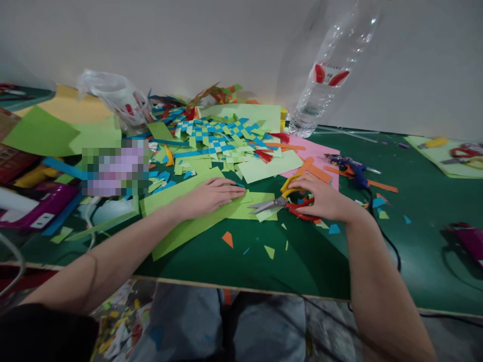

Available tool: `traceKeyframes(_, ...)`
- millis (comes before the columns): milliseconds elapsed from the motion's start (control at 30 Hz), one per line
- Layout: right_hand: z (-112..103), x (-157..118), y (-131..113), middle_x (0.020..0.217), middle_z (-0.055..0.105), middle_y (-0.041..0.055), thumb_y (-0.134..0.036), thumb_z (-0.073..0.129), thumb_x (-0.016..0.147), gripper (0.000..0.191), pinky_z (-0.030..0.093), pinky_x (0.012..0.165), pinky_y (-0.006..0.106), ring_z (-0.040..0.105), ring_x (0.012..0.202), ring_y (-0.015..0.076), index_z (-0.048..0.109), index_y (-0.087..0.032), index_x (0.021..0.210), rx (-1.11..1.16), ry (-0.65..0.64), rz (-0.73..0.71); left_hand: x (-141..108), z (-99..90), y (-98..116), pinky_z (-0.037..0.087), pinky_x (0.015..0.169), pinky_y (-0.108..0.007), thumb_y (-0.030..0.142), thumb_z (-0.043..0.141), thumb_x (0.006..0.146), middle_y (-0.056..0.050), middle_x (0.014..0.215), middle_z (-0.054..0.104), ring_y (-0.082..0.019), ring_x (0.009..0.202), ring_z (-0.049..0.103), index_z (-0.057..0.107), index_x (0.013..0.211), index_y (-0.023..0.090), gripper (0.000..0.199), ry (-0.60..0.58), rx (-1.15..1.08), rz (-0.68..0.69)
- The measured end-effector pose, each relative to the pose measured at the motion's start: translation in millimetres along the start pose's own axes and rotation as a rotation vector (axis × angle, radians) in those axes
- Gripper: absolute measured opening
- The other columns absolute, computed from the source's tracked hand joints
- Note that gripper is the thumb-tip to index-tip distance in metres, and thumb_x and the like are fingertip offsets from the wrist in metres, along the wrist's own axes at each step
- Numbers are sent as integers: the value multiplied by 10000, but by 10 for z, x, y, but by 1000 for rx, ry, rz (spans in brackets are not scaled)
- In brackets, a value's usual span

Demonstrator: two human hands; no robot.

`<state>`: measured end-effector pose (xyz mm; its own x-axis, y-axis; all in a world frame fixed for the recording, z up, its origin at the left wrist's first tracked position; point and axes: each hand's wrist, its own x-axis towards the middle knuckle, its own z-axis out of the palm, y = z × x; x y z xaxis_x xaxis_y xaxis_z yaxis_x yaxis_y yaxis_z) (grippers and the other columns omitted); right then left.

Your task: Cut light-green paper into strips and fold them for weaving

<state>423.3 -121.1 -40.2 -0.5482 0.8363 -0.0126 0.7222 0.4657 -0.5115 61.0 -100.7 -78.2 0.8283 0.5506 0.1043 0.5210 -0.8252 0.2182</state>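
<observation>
My right hand (pixel 320 196) is closed around a pair of scissors (pixel 281 200) with one yellow and one red handle. The blades point left, slightly parted, over light green paper (pixel 260 198). Fingers stretched out, my left hand (pixel 215 195) lies flat on green paper just left of the blade tips. Beneath that hand a larger green sheet (pixel 177 234) reaches toward the table's front edge. A small pale green piece (pixel 267 214) lies under the blades.
Woven blue and green paper strips (pixel 222 133) pile up at the back. A clear plastic bottle (pixel 324 80) stands by the wall. To the right lies a blue glue gun (pixel 356 173) with a black cord. A purple stapler-like object (pixel 45 206) is at left; scraps dot the green table (pixel 271 266).
</observation>
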Motion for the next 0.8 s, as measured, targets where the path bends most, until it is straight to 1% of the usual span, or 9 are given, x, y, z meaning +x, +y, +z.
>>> traceKeyframes(133, 4, 1, -28, 1260, 623, 72, -344, 702, 753, 417, 484, 1016, 547, 574, 1199, 320, 628, -295, 1160, -9, 7, 0, 4, -4, 6, 274, 1165, -378, 336, 304, 1071, 21, 1476, 542, -184, 1393, 413, 493, 1457, 273, 434, -3, -22, -2)
traceKeyframes(267, -9, -18, -23, 1275, 620, 76, -364, 696, 736, 443, 487, 1014, 539, 584, 1191, 317, 621, -278, 1165, 15, 19, 33, -2, 8, 15, 272, 1166, -383, 322, 295, 1069, 17, 1480, 538, -185, 1399, 403, 496, 1453, 256, 438, 5, -30, -21)
traceKeyframes(400, -36, -38, -32, 1252, 619, 97, -378, 727, 693, 480, 489, 1001, 527, 592, 1161, 322, 615, -253, 1142, 2, 38, 70, -18, 24, 42, 275, 1160, -379, 331, 282, 1071, 12, 1502, 513, -192, 1393, 403, 476, 1467, 248, 449, 14, -26, -63)
traceKeyframes(500, -42, -38, -46, 1223, 622, 117, -389, 748, 658, 495, 498, 967, 525, 593, 1142, 336, 615, -229, 1108, -33, 17, 97, -25, 35, 63, 284, 1150, -390, 324, 277, 1072, 13, 1512, 500, -193, 1384, 412, 457, 1477, 268, 446, 25, -10, -103)
traceKeyframes(633, -27, -24, -58, 1227, 631, 108, -391, 746, 657, 503, 485, 983, 530, 581, 1156, 339, 617, -228, 1115, -61, -6, 83, -18, 33, 85, 282, 1149, -403, 303, 271, 1070, 5, 1521, 486, -201, 1386, 408, 449, 1476, 266, 444, 24, -3, -121)
traceKeyframes(800, 6, -1, -94, 1227, 644, 98, -417, 745, 668, 501, 477, 976, 545, 582, 1138, 341, 620, -243, 1122, -87, -3, 75, -3, 18, 108, 294, 1145, -422, 305, 263, 1068, -11, 1505, 504, -213, 1382, 418, 456, 1470, 256, 449, 13, -15, -132)
